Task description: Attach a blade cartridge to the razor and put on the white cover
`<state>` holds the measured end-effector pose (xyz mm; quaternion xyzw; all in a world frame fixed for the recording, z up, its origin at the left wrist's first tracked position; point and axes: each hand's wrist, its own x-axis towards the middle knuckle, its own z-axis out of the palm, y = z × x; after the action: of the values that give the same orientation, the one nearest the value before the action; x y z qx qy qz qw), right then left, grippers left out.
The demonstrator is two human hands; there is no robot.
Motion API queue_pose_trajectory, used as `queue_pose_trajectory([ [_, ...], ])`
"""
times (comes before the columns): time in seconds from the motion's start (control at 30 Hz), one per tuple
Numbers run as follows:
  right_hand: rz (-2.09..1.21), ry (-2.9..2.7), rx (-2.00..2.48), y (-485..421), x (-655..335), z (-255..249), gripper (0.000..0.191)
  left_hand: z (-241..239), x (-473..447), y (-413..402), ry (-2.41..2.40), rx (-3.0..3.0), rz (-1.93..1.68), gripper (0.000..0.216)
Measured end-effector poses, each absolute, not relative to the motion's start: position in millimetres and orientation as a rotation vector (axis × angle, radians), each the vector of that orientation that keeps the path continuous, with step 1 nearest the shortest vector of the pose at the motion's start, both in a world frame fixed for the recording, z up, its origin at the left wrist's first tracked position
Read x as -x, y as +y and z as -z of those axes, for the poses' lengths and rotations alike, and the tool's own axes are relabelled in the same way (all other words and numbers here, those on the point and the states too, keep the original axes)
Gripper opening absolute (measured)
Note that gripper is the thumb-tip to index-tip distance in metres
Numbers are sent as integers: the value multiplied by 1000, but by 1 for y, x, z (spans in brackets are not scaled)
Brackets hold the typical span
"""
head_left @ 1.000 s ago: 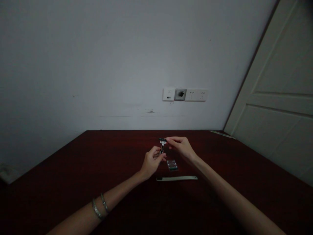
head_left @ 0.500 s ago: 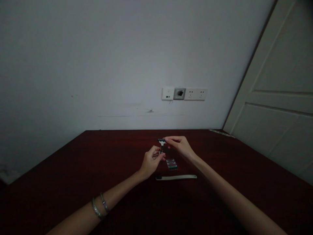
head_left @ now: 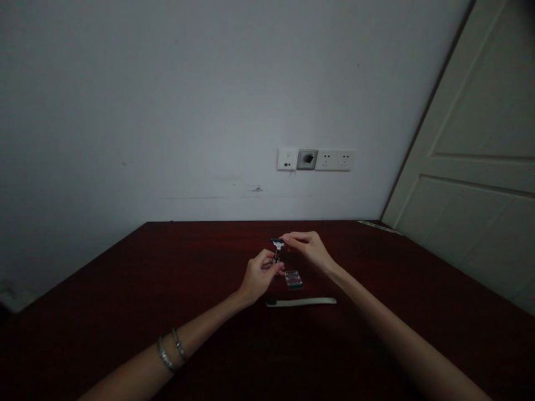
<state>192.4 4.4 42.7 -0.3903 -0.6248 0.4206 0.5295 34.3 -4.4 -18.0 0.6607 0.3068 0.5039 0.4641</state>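
Note:
My left hand (head_left: 259,275) is closed around the handle of a razor (head_left: 278,245), which stands nearly upright with its dark, wide head at the top. From the other side my right hand (head_left: 308,248) pinches the right end of that head between thumb and fingertips. Just below the hands a small clear plastic case (head_left: 293,279) with a greenish edge lies on the table. Nearer to me is a toothbrush-like pale strip (head_left: 303,302) with a dark left end and a small hole at its right end.
The dark red table (head_left: 167,267) reaches back to a grey-white wall (head_left: 188,111). Wall sockets (head_left: 334,160) sit above its far edge. A panelled door (head_left: 472,184) borders the right side, and a thin pale strip (head_left: 378,227) lies at the far right corner.
The razor's head has tipped very slightly and sits a touch lower. Both hands keep nearly the same place and grip.

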Motion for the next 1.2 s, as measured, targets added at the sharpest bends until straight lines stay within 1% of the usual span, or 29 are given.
queue_pose_trajectory([
  [0.33, -908, -1600, 917, 4, -197, -43, 21, 22, -35, -5, 744, -1533, -1190, 22],
  [0.77, -792, -1711, 915, 1, -196, -47, 20, 18, -37, -9, 759, -1518, -1235, 16],
  [1.2, -689, -1791, 859, -3, -194, -48, 21, 16, -38, -10, 783, -1479, -1268, 16],
])
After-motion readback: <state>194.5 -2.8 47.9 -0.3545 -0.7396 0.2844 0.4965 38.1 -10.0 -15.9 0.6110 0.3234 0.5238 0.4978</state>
